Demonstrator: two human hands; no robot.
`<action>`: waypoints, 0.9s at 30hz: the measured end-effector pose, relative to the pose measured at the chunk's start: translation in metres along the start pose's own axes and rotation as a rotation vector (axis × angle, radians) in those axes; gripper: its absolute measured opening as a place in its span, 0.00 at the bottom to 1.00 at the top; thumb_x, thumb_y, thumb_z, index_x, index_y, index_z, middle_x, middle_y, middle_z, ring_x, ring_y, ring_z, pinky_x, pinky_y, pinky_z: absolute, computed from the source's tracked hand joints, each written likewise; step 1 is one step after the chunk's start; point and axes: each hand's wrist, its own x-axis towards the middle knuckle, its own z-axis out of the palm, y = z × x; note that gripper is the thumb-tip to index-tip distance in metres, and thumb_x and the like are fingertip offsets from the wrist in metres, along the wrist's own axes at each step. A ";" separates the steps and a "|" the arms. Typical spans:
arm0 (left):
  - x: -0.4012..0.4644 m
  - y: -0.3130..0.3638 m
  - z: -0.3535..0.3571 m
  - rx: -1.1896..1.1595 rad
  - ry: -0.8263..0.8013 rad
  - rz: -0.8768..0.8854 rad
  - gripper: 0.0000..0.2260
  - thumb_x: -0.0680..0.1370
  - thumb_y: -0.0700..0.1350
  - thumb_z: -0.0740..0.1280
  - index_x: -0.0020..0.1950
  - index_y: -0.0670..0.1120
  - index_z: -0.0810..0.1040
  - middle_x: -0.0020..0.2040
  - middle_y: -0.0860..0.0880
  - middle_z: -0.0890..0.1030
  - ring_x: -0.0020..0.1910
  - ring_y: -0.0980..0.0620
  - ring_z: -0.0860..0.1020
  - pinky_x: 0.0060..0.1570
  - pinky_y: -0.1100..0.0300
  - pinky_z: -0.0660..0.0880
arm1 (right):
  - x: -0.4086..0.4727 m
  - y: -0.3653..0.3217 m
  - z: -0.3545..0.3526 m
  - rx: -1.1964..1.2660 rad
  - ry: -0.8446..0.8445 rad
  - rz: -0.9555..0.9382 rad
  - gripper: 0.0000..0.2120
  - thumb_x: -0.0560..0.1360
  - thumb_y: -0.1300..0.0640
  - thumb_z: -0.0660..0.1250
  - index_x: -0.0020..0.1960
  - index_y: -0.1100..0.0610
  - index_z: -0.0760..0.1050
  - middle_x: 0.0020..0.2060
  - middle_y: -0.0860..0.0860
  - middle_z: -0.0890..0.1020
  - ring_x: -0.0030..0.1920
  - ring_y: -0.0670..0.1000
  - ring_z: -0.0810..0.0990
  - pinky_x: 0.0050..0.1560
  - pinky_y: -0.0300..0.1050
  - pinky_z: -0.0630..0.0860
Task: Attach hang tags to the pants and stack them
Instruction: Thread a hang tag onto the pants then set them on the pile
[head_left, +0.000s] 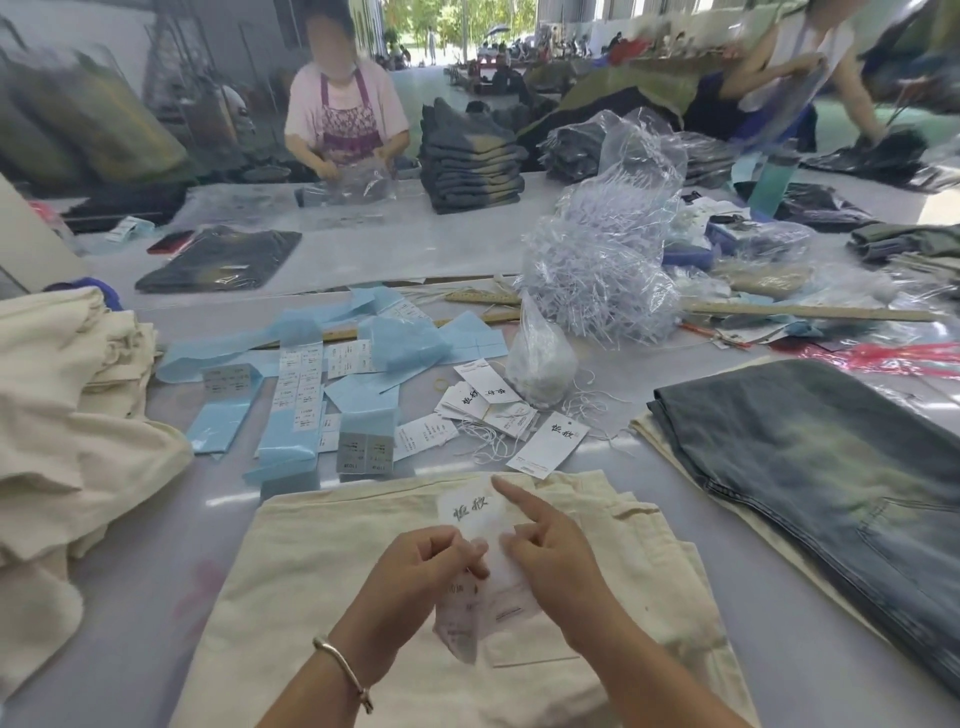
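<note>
Cream pants (322, 597) lay flat on the counter (130, 597), directly in front of the person. Both hands worked above the pants. The left hand (415, 566) had its grip clamped on the white hang tags (470, 512), fingers curled and pinching the cards. The right hand (550, 551) also pinched the tags, its index finger extended forward, the remaining fingers curled. A metal bangle (343, 670) sat on the left wrist. Loose hang tags (548, 444) and white strings (488, 441) lay just beyond the pants. Blue sticker sheets (291, 395) were spread at centre. Folded denim pants (831, 467) lay at right; a cream pile (67, 405) sat at left.
</note>
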 end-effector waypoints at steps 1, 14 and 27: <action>-0.002 0.004 -0.003 -0.048 0.023 0.013 0.14 0.69 0.53 0.69 0.37 0.42 0.81 0.35 0.48 0.79 0.35 0.53 0.75 0.38 0.62 0.71 | 0.001 -0.002 -0.003 0.024 0.028 -0.006 0.25 0.75 0.70 0.60 0.59 0.43 0.79 0.30 0.46 0.74 0.31 0.46 0.71 0.35 0.37 0.69; -0.003 0.046 -0.018 -0.008 0.113 0.170 0.16 0.60 0.38 0.75 0.44 0.42 0.74 0.38 0.46 0.80 0.38 0.51 0.78 0.41 0.58 0.75 | -0.016 -0.018 -0.009 0.218 -0.079 -0.120 0.32 0.66 0.78 0.68 0.60 0.47 0.76 0.50 0.53 0.85 0.48 0.49 0.83 0.52 0.49 0.80; -0.002 0.056 -0.006 0.329 0.091 0.272 0.17 0.61 0.39 0.72 0.47 0.50 0.73 0.45 0.47 0.81 0.42 0.53 0.80 0.44 0.51 0.82 | -0.019 -0.022 -0.017 0.199 -0.175 -0.145 0.38 0.67 0.80 0.67 0.69 0.51 0.69 0.53 0.54 0.84 0.49 0.53 0.83 0.54 0.58 0.80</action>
